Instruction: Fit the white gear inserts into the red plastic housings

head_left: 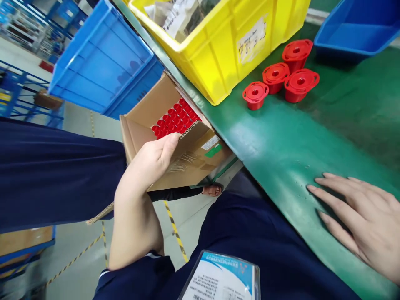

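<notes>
Green desk (281,141) running from 11 o'clock to 5 o'clock. Yellow crate (225,46) at 12 o'clock, overhanging the desk edge; blue crate (103,58) at 10 o'clock below desk level; blue bin (359,29) at 1 o'clock. Cardboard box (175,146) at centre, off the desk edge, tilted, flaps open, packed with rows of red caps (175,118). Four red flanged cups (283,73) standing at 1 o'clock on the desk, clustered, the upper three touching or nearly so. Left hand (153,160) at 9 o'clock of centre, fingers curled over the box's near flap, thumb on top, gripping it. Right hand (359,216) at 4 o'clock, flat and spread on the desk, holding nothing. Risk judged: box held by one flap only; corrugated flap could bend or tear, tipping the box and spilling caps to the floor. Yellow crate's overhang a secondary knock hazard.
</notes>
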Demonstrator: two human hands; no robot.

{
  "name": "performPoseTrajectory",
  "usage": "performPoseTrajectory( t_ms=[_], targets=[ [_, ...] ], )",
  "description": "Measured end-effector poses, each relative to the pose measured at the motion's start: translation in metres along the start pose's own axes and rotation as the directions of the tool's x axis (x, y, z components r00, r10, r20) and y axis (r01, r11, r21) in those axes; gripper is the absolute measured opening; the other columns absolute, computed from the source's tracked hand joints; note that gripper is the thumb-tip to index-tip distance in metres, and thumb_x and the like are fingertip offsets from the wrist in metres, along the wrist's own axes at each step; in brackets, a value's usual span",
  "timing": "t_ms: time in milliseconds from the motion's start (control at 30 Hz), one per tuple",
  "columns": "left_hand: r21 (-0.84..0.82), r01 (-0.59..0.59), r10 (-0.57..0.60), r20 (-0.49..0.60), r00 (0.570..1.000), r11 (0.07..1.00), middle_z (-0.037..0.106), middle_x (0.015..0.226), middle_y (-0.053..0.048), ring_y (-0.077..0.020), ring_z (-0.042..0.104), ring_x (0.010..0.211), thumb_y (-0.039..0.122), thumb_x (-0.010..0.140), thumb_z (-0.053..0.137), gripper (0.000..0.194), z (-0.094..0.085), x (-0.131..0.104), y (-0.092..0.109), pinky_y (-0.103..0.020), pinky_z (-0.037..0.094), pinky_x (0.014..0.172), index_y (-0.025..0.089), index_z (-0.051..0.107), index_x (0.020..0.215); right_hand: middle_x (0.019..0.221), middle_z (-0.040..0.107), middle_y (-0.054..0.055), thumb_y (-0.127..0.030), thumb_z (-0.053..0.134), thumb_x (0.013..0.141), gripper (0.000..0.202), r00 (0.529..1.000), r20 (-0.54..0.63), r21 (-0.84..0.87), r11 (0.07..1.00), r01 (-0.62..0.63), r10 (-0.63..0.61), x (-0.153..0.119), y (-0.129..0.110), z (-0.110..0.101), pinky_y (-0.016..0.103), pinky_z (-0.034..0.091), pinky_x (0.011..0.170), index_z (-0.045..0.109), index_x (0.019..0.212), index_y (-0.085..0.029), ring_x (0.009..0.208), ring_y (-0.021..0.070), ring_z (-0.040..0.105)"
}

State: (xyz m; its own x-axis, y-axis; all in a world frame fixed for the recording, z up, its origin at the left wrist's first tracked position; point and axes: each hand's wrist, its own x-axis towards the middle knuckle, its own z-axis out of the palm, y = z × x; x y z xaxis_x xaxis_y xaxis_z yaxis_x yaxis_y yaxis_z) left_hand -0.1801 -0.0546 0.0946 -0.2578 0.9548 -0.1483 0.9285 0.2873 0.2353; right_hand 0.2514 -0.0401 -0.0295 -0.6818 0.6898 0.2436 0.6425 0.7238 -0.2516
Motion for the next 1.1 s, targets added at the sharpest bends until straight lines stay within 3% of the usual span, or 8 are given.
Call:
performPoseTrajectory(
  t_ms=[100,233,333,467,600,767,933,1100],
  targets=[
    [-0.023,0.005,-0.005,0.029,1.000,1.000,0.074,0.112,-0.006,-0.0232,0.067,0.104,0.052,0.103,0.027,0.056,-0.002,-0.001,0.004,-0.034,0.050,0.095,0.019,0.070,0.117,0.148,0.053,0.009,-0.037,0.048,0.103,0.052,0.988,0.025,0.038,0.987,0.154,-0.155,0.014,0.007,0.005,0.049,0.036,0.118,0.040,0.153,-0.028,0.135,0.0300,0.052],
    [-0.086,-0.006,0.010,0.043,0.999,0.996,0.072,0.123,-0.008,-0.0243,0.067,0.112,0.050,0.103,0.029,0.053,0.011,-0.007,0.012,-0.037,0.050,0.102,0.019,0.066,0.126,0.151,0.051,0.008,-0.040,0.047,0.102,0.052,0.985,0.006,0.066,0.983,0.173,-0.174,0.014,0.012,0.004,0.051,0.038,0.116,0.042,0.152,-0.027,0.133,0.0310,0.054],
    [-0.097,-0.044,0.046,0.021,0.999,0.994,0.061,0.142,-0.015,-0.0280,0.058,0.130,0.052,0.101,0.035,0.056,0.054,-0.022,0.014,-0.045,0.045,0.112,0.017,0.054,0.141,0.153,0.049,0.008,-0.040,0.046,0.103,0.052,0.985,0.003,0.087,0.981,0.174,-0.175,0.011,0.010,0.003,0.052,0.038,0.115,0.043,0.152,-0.025,0.134,0.0309,0.053],
    [0.107,-0.115,0.114,0.013,0.993,0.988,0.025,0.164,-0.026,-0.0385,0.021,0.154,0.040,0.093,0.055,0.069,0.137,-0.036,0.003,-0.067,0.027,0.118,0.015,0.036,0.154,0.154,0.048,0.005,-0.039,0.045,0.103,0.048,0.989,0.025,0.081,0.987,0.141,-0.144,0.010,0.005,0.003,0.051,0.042,0.112,0.046,0.150,-0.026,0.138,0.0299,0.049],
    [0.328,-0.070,0.096,-0.063,0.993,0.942,0.026,0.163,-0.027,-0.0436,0.017,0.153,0.019,0.083,0.062,0.078,0.182,-0.018,-0.008,-0.075,0.021,0.115,0.019,0.034,0.156,0.156,0.045,0.002,-0.043,0.050,0.101,0.050,0.988,0.002,0.021,0.988,0.152,-0.152,0.010,0.004,0.004,0.049,0.052,0.105,0.049,0.149,-0.029,0.139,0.0299,0.049],
    [0.267,-0.256,0.303,-0.153,0.941,0.929,0.036,0.159,-0.024,-0.0442,0.030,0.150,0.027,0.087,0.064,0.078,0.165,0.007,-0.006,-0.072,0.030,0.115,0.026,0.030,0.157,0.153,0.050,0.002,-0.041,0.054,0.098,0.048,0.979,-0.052,-0.059,0.979,0.196,-0.199,0.016,0.005,-0.002,0.044,0.061,0.096,0.055,0.144,-0.026,0.130,0.0288,0.059],
    [0.116,-0.387,0.387,-0.530,0.755,0.915,0.042,0.145,-0.018,-0.0338,0.044,0.141,0.031,0.094,0.055,0.079,0.127,0.028,0.006,-0.057,0.044,0.114,0.037,0.012,0.160,0.137,0.064,0.004,-0.039,0.054,0.099,0.036,0.963,-0.150,-0.079,0.973,0.216,-0.225,0.031,0.000,-0.019,0.034,0.063,0.090,0.066,0.130,-0.024,0.117,0.0240,0.068],
    [0.156,-0.689,0.684,-0.394,0.613,0.708,0.029,0.158,-0.019,-0.0398,0.022,0.152,0.056,0.087,0.065,0.086,0.089,0.082,0.075,-0.061,0.031,0.120,0.029,0.023,0.158,0.127,0.071,0.004,-0.041,0.053,0.101,0.032,0.954,-0.219,-0.089,0.978,0.189,-0.204,0.040,-0.007,-0.025,0.026,0.062,0.088,0.068,0.123,-0.023,0.110,0.0205,0.071]
  ],
)
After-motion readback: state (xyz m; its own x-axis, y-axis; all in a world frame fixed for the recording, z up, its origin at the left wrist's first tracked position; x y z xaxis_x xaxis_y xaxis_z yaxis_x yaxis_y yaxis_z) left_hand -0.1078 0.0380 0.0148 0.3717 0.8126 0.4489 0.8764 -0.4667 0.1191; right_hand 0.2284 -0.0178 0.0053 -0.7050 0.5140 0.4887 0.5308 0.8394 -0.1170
